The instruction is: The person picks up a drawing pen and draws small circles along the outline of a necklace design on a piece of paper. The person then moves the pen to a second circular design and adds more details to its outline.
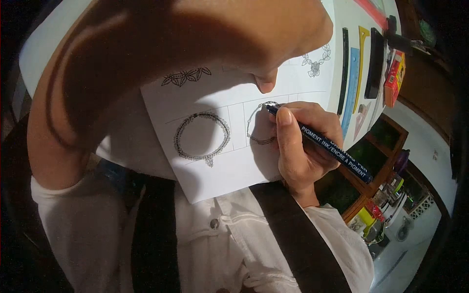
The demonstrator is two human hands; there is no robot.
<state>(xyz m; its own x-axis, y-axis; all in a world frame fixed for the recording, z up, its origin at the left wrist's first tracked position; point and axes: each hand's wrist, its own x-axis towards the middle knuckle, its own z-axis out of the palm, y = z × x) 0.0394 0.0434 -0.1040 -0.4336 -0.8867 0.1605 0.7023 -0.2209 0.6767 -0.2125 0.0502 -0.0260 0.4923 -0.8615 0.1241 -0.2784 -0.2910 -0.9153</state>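
Observation:
A white sheet of paper point(220, 166) lies on a white table point(349, 14) and carries ink drawings of jewellery. My right hand point(305, 151) grips a dark pigment ink pen point(332, 149); its tip touches a partly drawn chain loop point(258, 128). Left of that loop is a finished round necklace drawing point(202, 136). My left hand point(288, 39) reaches across the top of the sheet, one fingertip pressing on the paper just above the pen tip. Its other fingers are hidden, and the forearm covers much of the upper sheet.
A leaf motif point(185, 76) and a flower necklace sketch point(316, 61) are higher on the sheet. Right of the paper lie a black ruler point(345, 63), a blue ruler point(351, 93), a yellow set square point(362, 58), a black flat case point(375, 63) and an orange box point(394, 78). A wooden shelf point(386, 161) stands beyond the table edge.

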